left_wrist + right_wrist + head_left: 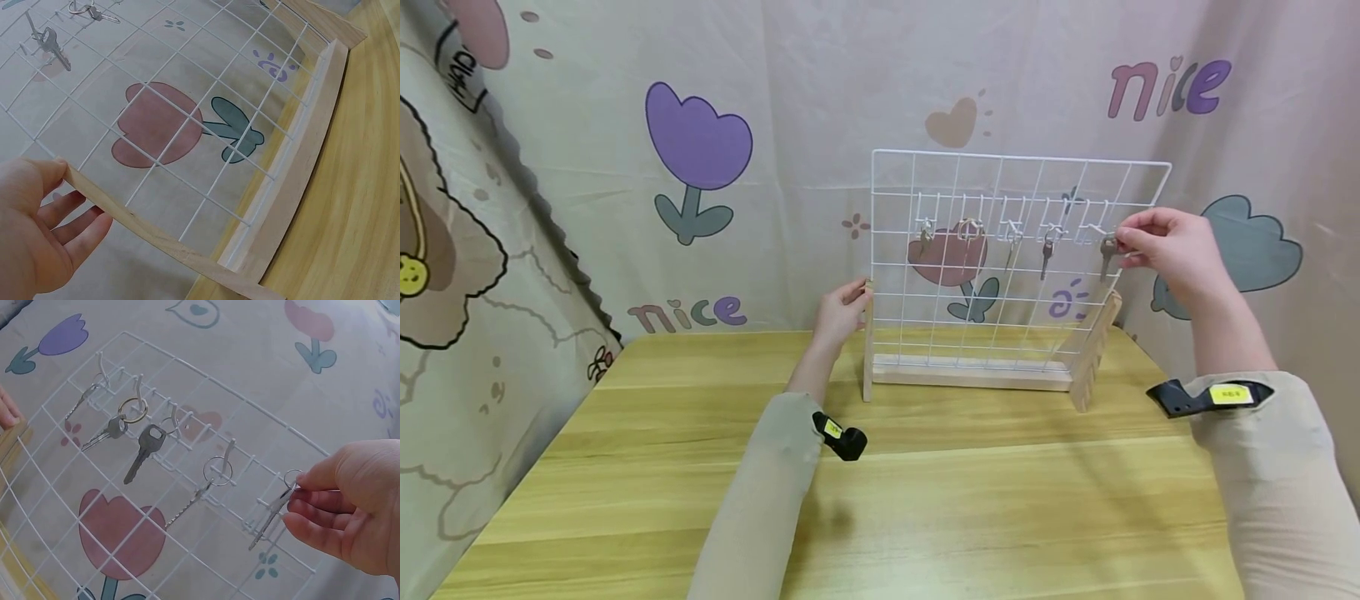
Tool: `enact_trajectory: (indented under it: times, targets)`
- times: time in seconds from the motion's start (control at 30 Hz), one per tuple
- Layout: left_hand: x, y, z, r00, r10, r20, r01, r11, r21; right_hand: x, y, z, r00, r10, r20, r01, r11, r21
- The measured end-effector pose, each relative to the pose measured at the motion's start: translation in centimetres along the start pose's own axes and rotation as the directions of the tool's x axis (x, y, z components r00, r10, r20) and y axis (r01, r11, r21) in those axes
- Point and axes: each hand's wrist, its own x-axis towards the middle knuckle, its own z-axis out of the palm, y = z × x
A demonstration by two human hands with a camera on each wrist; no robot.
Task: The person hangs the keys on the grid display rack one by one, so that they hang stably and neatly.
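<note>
A white wire grid rack (970, 375) with a wooden base and side supports stands on the table. My left hand (841, 315) grips its left wooden support (125, 219), thumb on one face and fingers on the other. At the upper right of the grid, my right hand (1180, 250) pinches a small key ring (292, 477) between thumb and fingertips. A silver key (272, 519) dangles from that ring, close in front of the rightmost hook. Several other keys hang by rings from the hooks, including a grey key (147, 450) and a key on a brass-coloured ring (133, 409).
Light wood tabletop (925, 517) stretches in front of the rack. A patterned curtain (805, 100) hangs right behind it and along the left side. The right wooden support (1096, 354) slants at the rack's other end.
</note>
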Motion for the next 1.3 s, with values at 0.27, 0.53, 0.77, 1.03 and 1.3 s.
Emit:
enact_trajectory:
  times: [0.27, 0.53, 0.77, 1.03, 1.3]
  targets:
    - [0.0, 0.0, 0.1, 1.0, -0.012, -0.004, 0.012, 1.0, -0.016, 0.0, 0.2, 0.2, 1.0, 0.01, -0.005, -0.01, 1.0, -0.005]
    - [0.0, 0.1, 0.0, 1.0, 0.003, 0.0, -0.003, 1.0, -0.007, -0.1, 0.7, 0.5, 1.0, -0.003, -0.011, 0.002, 0.995, -0.101]
    - [0.0, 0.0, 0.0, 1.0, -0.004, 0.0, 0.004, 1.0, -0.005, -0.4, 1.6, 0.7, 1.0, 0.013, 0.007, -0.012, 0.992, -0.122]
    - [0.0, 0.2, 0.0, 1.0, 0.004, -0.004, -0.004, 1.0, -0.013, -1.4, 4.3, 0.7, 0.999, 0.026, 0.043, -0.02, 0.992, -0.127]
    - [0.1, 0.1, -0.1, 1.0, -0.015, -0.005, 0.015, 1.0, 0.006, -2.8, 7.3, 1.6, 0.992, 0.059, 0.112, -0.056, 0.998, -0.031]
